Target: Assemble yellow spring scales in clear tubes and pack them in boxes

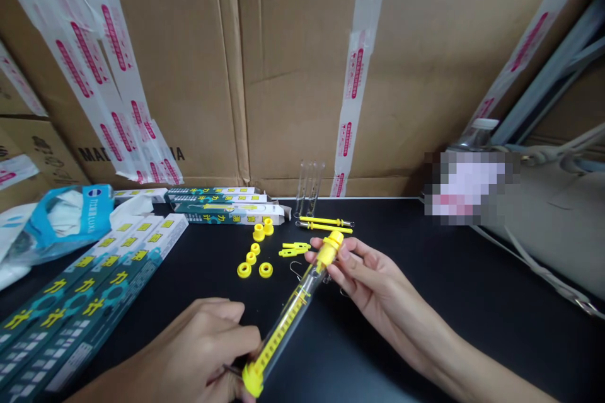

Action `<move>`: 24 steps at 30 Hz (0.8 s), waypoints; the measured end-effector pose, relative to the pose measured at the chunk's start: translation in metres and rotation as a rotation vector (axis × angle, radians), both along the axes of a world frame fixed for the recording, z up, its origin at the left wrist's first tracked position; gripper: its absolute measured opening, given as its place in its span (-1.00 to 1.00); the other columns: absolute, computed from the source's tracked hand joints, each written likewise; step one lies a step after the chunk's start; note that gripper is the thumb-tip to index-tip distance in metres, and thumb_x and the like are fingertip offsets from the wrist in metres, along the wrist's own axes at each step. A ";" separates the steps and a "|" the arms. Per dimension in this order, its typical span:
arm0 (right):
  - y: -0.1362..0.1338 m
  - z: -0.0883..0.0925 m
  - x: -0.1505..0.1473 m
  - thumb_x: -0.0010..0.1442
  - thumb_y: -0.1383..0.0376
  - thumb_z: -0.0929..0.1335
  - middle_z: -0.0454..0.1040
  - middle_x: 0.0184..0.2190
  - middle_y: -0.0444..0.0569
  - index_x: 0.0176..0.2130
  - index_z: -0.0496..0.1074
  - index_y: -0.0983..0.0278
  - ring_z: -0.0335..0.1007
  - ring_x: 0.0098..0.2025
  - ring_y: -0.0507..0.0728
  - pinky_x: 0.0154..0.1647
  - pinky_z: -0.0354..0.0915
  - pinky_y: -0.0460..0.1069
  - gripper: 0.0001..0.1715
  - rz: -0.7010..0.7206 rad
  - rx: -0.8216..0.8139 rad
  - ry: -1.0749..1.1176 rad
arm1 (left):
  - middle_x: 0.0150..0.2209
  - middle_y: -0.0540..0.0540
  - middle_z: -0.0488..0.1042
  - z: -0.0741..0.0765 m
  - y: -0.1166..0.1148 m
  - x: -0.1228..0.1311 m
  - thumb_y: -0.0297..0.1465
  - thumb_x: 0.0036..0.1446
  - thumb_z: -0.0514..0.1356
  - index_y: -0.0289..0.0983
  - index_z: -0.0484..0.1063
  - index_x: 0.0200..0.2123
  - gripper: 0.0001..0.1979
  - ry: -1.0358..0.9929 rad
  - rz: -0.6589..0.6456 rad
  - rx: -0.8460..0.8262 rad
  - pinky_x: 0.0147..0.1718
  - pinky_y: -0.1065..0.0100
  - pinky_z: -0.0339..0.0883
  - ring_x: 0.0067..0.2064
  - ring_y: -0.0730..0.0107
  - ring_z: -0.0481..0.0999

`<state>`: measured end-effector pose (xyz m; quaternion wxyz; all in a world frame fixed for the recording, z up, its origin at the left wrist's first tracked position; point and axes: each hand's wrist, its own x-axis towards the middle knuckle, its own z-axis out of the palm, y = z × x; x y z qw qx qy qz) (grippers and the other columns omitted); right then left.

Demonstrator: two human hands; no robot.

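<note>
Spring scale (pixel 288 321) with a clear tube and yellow ruled strip is being held up diagonally above the black tabletop (pixel 477 277), its lower yellow cap (pixel 252 380) toward you and its upper yellow cap (pixel 331 249) pointing far and right. Your left hand (pixel 198 346) is curling closed around the near end, while your right hand (pixel 373 277) is grasping the far end between thumb and fingers, just below the cap. Beyond the scale, on the table, yellow plastic rings (pixel 250 258) are lying scattered, with yellow clips (pixel 293 249) and two yellow rods (pixel 326 223) just to their right. Upright glass tubes (pixel 308 187) are standing at the far edge — beside a row of teal boxes (pixel 227 211) — and more teal boxes (pixel 85 302) are stacked at left. A blue bag (pixel 61 223) is sitting far left, and a blurred patch (pixel 467 189) is hiding something at right, in front of taped cardboard (pixel 302 75).
</note>
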<state>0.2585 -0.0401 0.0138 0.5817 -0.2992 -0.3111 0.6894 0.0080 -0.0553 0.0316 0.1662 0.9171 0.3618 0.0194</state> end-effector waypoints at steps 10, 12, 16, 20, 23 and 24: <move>0.001 0.003 0.001 0.21 0.37 0.50 0.64 -0.08 0.04 0.00 0.55 0.28 0.62 -0.07 0.17 -0.03 0.52 -0.11 -0.66 -0.001 -0.015 -0.005 | -0.50 0.03 0.40 0.000 0.001 -0.002 -0.75 -0.06 0.23 -0.23 0.43 -0.51 -0.72 -0.034 -0.016 -0.022 -0.40 0.47 0.25 -0.37 0.39 0.47; 0.002 0.002 0.001 0.20 0.37 0.50 0.65 -0.12 0.03 -0.04 0.57 0.30 0.63 -0.08 0.16 -0.04 0.52 -0.13 -0.71 0.005 -0.009 -0.009 | -0.50 0.04 0.40 0.000 0.001 -0.003 -0.75 -0.07 0.23 -0.23 0.42 -0.51 -0.71 -0.037 -0.023 -0.011 -0.39 0.47 0.26 -0.37 0.40 0.47; 0.002 0.001 0.002 0.16 0.36 0.53 0.66 -0.21 0.01 -0.08 0.59 0.29 0.64 -0.11 0.17 -0.11 0.53 -0.16 -0.71 -0.006 -0.010 -0.023 | -0.50 0.05 0.40 -0.003 0.000 -0.004 -0.77 -0.12 0.22 -0.22 0.41 -0.50 -0.69 -0.041 -0.024 0.039 -0.33 0.47 0.29 -0.34 0.38 0.48; 0.003 0.000 0.003 0.12 0.38 0.55 0.61 -0.33 -0.09 0.00 0.55 0.24 0.64 -0.12 0.16 -0.14 0.54 -0.16 -0.57 -0.029 -0.020 -0.032 | -0.51 0.06 0.38 -0.006 0.000 -0.004 -0.79 -0.15 0.21 -0.22 0.39 -0.51 -0.67 -0.056 -0.041 0.060 -0.41 0.49 0.24 -0.37 0.40 0.46; 0.002 0.000 0.002 0.12 0.37 0.55 0.51 -0.45 -0.19 0.01 0.55 0.22 0.64 -0.13 0.15 -0.14 0.54 -0.16 -0.56 -0.029 -0.017 -0.026 | -0.50 0.06 0.39 -0.005 0.000 -0.003 -0.80 -0.17 0.20 -0.21 0.40 -0.51 -0.66 -0.069 -0.041 0.074 -0.37 0.49 0.26 -0.36 0.39 0.47; 0.002 0.001 0.002 0.11 0.37 0.55 0.48 -0.47 -0.20 0.00 0.55 0.22 0.63 -0.13 0.15 -0.14 0.53 -0.16 -0.57 -0.028 -0.017 -0.023 | -0.51 0.06 0.39 -0.005 0.000 -0.003 -0.80 -0.17 0.20 -0.21 0.41 -0.51 -0.66 -0.073 -0.041 0.077 -0.37 0.49 0.27 -0.36 0.40 0.47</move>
